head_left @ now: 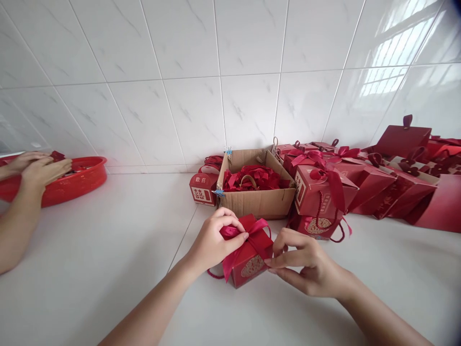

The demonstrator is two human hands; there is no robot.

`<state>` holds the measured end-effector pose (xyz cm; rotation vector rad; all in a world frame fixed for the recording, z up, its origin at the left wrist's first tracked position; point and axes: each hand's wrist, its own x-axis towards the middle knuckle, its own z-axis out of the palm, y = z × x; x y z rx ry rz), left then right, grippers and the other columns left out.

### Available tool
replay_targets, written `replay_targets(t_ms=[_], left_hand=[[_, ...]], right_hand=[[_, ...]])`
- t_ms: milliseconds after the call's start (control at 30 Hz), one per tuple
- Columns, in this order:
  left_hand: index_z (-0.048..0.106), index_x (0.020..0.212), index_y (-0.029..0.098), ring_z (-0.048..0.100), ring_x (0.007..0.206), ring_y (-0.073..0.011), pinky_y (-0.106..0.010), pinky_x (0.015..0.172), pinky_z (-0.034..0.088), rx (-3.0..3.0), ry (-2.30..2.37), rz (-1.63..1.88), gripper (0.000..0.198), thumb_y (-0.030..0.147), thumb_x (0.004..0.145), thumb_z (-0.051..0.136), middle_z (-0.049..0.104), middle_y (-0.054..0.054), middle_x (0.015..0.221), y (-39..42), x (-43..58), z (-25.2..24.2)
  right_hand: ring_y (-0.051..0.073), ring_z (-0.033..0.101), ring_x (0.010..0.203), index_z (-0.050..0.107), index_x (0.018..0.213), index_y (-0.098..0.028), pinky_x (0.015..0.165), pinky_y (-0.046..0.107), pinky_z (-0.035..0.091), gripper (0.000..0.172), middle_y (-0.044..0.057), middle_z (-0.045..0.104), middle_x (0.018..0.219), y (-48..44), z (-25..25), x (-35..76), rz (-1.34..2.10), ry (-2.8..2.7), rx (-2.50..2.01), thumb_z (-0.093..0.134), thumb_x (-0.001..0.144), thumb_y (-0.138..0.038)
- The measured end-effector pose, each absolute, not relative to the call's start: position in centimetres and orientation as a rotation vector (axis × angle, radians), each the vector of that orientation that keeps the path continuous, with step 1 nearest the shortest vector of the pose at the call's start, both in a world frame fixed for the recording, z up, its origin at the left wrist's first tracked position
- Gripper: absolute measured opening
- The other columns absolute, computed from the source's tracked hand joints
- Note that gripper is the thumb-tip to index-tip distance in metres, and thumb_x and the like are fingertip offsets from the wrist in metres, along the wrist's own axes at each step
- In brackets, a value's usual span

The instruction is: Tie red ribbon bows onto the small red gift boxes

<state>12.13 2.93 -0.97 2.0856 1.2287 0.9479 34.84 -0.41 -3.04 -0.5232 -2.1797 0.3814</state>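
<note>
A small red gift box (pixel 249 265) with a gold emblem sits on the white floor between my hands. My left hand (pixel 213 239) is closed, pinching the red ribbon bow (pixel 252 229) on top of the box. My right hand (pixel 301 262) rests against the box's right side, fingers curled and touching its edge and the ribbon. A red cord trails from under the box to the left.
An open cardboard box (pixel 257 202) of red ribbons stands behind. Several finished red gift boxes (pixel 324 192) crowd the right along the tiled wall. A small red box (pixel 202 188) stands left of the carton. At far left, another person's hands (pixel 34 166) reach into a red tray (pixel 77 185).
</note>
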Motion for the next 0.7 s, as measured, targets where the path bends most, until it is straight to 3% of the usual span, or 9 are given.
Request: replay_targets(t_ms=[267, 367, 500, 600, 700], left_hand=[[0.066, 0.074, 0.020, 0.057, 0.084, -0.0169, -0.030, 0.080, 0.044, 2.017, 1.202, 0.964, 0.016, 0.035, 0.075, 0.067, 0.054, -0.003, 0.096, 3.3, 12.3, -1.1], [0.060, 0.083, 0.020, 0.055, 0.080, -0.0156, -0.029, 0.076, 0.044, 1.919, 1.170, 0.978, 0.020, 0.036, 0.073, 0.069, 0.055, -0.001, 0.090, 3.3, 12.2, -1.1], [0.049, 0.087, 0.021, 0.052, 0.071, -0.0129, -0.025, 0.066, 0.041, 1.654, 1.076, 1.003, 0.029, 0.043, 0.076, 0.065, 0.058, 0.001, 0.088, 3.5, 12.1, -1.0], [0.051, 0.084, 0.019, 0.051, 0.070, -0.0137, -0.026, 0.066, 0.039, 1.527, 1.018, 1.020, 0.025, 0.043, 0.081, 0.055, 0.057, 0.000, 0.081, 3.9, 12.1, -1.1], [0.051, 0.079, 0.018, 0.052, 0.080, -0.0166, -0.028, 0.072, 0.039, 1.440, 0.905, 1.029, 0.013, 0.031, 0.079, 0.049, 0.058, -0.003, 0.089, 4.1, 12.0, -1.4]], right_hand=[[0.014, 0.058, 0.069, 0.074, 0.089, -0.021, 0.059, 0.027, 0.050, 0.013, 0.006, 0.058, 0.080, -0.1, -3.3, 35.0, 0.461, -2.166, -0.513, 0.064, 0.082, -0.017], [0.015, 0.058, 0.071, 0.073, 0.090, -0.021, 0.062, 0.027, 0.050, 0.012, 0.006, 0.058, 0.082, 0.1, -3.3, 35.0, 0.523, -2.142, -0.525, 0.067, 0.081, -0.024], [0.018, 0.056, 0.075, 0.070, 0.096, -0.020, 0.066, 0.031, 0.049, 0.035, 0.007, 0.058, 0.084, 0.4, -3.4, 35.2, 0.618, -1.990, -0.573, 0.054, 0.086, -0.050], [0.017, 0.054, 0.072, 0.069, 0.092, -0.020, 0.066, 0.031, 0.046, 0.040, 0.006, 0.057, 0.080, 0.6, -3.7, 35.2, 0.641, -1.811, -0.734, 0.036, 0.096, -0.043], [0.016, 0.055, 0.075, 0.067, 0.093, -0.021, 0.066, 0.029, 0.046, 0.030, 0.006, 0.058, 0.085, 0.8, -3.8, 35.0, 0.680, -1.689, -0.904, 0.042, 0.095, -0.038]])
